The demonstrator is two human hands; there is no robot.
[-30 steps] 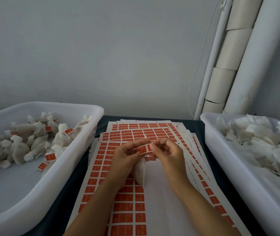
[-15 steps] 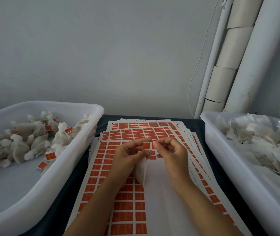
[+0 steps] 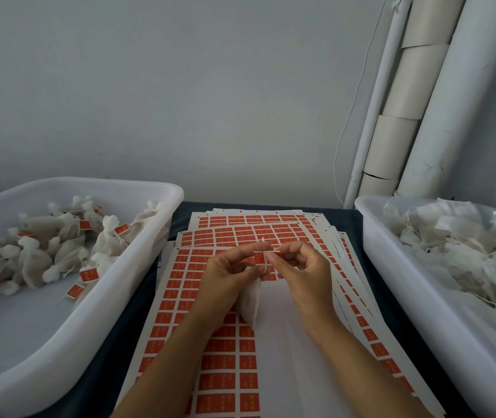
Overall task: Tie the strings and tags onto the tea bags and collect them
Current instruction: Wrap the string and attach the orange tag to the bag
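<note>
Both hands' fingers curled, pinching orange tag above tea bag.

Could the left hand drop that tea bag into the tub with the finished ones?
Probably yes. The left hand holds the tea bag, and the left tub sits beside it, open-topped, nothing between. The right hand pinches the string, so it must let go.

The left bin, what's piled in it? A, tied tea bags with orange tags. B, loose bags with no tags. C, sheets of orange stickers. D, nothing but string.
A: the left bin holds bunched white tea bags tied at the neck, several with small orange tags on strings.
</note>
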